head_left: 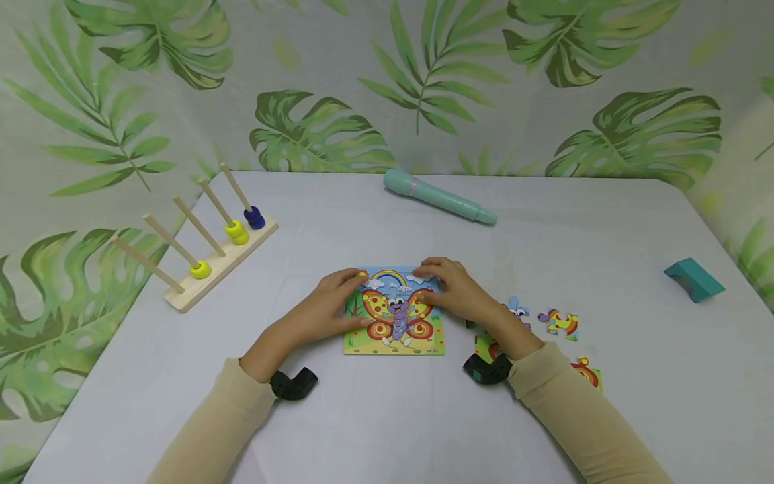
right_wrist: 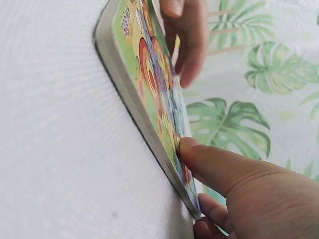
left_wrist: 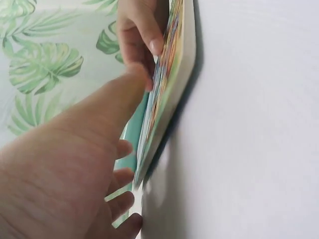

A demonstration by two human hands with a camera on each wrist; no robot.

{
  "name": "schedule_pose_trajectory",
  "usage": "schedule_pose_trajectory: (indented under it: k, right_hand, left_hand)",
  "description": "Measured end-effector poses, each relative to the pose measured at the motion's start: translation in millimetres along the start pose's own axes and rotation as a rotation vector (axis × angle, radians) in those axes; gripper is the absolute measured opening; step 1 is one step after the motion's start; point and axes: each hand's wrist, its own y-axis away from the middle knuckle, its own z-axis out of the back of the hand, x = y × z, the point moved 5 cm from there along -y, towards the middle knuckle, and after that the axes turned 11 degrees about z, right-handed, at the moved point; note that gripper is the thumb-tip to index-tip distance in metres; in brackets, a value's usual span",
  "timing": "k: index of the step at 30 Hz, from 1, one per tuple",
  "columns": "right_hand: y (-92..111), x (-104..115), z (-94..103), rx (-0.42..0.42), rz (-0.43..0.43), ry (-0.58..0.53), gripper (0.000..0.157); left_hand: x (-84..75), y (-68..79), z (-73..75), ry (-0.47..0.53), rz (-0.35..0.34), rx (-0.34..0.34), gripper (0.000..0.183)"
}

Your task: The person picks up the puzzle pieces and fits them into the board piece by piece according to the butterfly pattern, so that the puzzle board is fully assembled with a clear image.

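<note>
A butterfly jigsaw puzzle (head_left: 397,326) lies on the white table, its picture showing a rainbow and a purple-bodied butterfly. My left hand (head_left: 329,302) is at the puzzle's left side, fingertips by the upper left corner and thumb over the left wing. My right hand (head_left: 456,289) reaches over the upper right part, with the thumb touching the picture near the right wing and the fingers spread toward the top edge. In the right wrist view the thumb (right_wrist: 199,154) rests on the puzzle's face while other fingers are beside its edge. Neither hand curls round anything.
Loose puzzle pieces (head_left: 564,324) lie right of the puzzle, partly behind the right forearm. A wooden peg rack (head_left: 226,265) with yellow and blue beads stands at the left. At the back lies a mint-green microphone-shaped toy (head_left: 444,198); a teal arch block (head_left: 695,279) is far right.
</note>
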Motion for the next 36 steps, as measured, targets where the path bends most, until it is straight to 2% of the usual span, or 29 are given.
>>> schedule_pose_trajectory:
  k: [4, 8, 15, 20, 24, 28, 32, 36]
  right_hand:
    - [0, 0, -0.7, -0.002, -0.004, 0.005, 0.04]
    - [0, 1, -0.2, -0.008, -0.005, 0.01, 0.04]
    - [0, 8, 2.1, 0.002, -0.022, 0.019, 0.044]
    - [5, 32, 17.6, -0.015, -0.018, -0.011, 0.051]
    - [17, 53, 36.2, -0.064, 0.032, -0.035, 0.056]
    - [35, 62, 52.2, -0.133, 0.078, -0.008, 0.057]
    - [53, 56, 59.3, -0.182, 0.127, 0.039, 0.056]
    - [67, 40, 57.6, -0.179, 0.13, 0.055, 0.055]
  left_hand:
    - [9.8, 10.4, 1.7, -0.018, 0.003, 0.046, 0.098]
    - [9.8, 13.8, 3.0, -0.036, -0.007, 0.098, 0.109]
    - [8.4, 13.6, 4.2, -0.063, 0.016, 0.114, 0.112]
    - [10.1, 12.2, 2.1, -0.056, 0.022, 0.11, 0.112]
    - [10.3, 12.5, 2.1, -0.056, 0.021, 0.108, 0.112]
    - [9.8, 13.1, 2.4, -0.051, 0.02, 0.108, 0.112]
    - [11.0, 12.6, 1.2, -0.057, 0.023, 0.108, 0.111]
    - [12.0, 12.3, 0.7, -0.063, 0.025, 0.105, 0.111]
